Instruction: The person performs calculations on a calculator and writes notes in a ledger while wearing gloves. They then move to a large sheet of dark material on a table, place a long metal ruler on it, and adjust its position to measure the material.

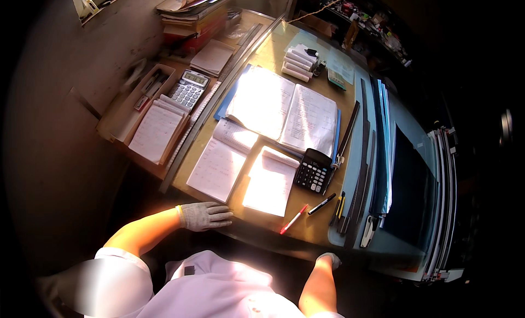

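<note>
My left hand (205,216), in a pale knit glove, lies at the table's near edge with its fingers stretched out and nothing in them. Just beyond its fingertips is a handwritten notepad (214,170). My right hand (330,259), gloved too, is low at the near edge farther right; its fingers are mostly hidden. Between the hands, back on the tabletop, a red-and-white pen (294,219) and a black marker (321,204) lie apart. A sunlit pad (269,182) sits beside a black calculator (313,171). Behind them an open ledger (290,107) rests on a blue folder.
A silver calculator (189,89), a pen box (151,91) and stacked papers (156,129) occupy the left ledge. Utility knives (338,207), a stapler (369,231) and long dark strips (363,170) lie on the right. Rolled papers (299,62) stand at the back.
</note>
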Demonstrator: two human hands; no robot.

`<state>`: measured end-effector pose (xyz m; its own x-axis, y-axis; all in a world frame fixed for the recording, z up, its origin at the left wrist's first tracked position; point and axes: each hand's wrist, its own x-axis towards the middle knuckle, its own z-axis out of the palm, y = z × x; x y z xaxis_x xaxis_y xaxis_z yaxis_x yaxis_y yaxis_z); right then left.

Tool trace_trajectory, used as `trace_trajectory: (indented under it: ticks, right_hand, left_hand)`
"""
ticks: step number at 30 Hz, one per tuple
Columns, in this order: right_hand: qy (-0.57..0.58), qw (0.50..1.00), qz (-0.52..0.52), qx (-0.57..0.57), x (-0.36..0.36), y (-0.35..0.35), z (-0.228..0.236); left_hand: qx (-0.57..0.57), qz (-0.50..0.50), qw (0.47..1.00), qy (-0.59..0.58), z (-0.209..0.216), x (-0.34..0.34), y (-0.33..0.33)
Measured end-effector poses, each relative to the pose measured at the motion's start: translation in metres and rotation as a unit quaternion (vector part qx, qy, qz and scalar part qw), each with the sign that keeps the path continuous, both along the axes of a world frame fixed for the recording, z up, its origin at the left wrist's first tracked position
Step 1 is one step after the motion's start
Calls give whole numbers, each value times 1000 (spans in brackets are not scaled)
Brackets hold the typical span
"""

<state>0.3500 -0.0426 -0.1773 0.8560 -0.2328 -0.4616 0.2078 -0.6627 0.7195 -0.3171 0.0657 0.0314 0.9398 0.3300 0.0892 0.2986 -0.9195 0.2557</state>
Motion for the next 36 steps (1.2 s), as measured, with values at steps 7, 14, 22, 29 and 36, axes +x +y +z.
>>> trace_trajectory:
  ticks: [7, 14, 22, 29, 36]
  right_hand:
    - [-90, 984, -91, 124, -8, -1, 10]
    - [-270, 838, -266, 393, -26, 1, 21]
    - [-283, 851, -238, 374, -29, 5, 36]
    - [-372, 775, -248, 446, -58, 12, 51]
    - [-425, 754, -248, 435, -19, -2, -8]
  left_hand:
    - [10, -3, 1000, -3, -5, 0, 1]
    - [12, -7, 1000, -6, -3, -1, 1]
    - [16, -4, 1000, -16, -2, 0, 1]
    - [18, -4, 1000, -7, -1, 0, 0]
    - [23, -4, 1000, -15, -2, 1, 1]
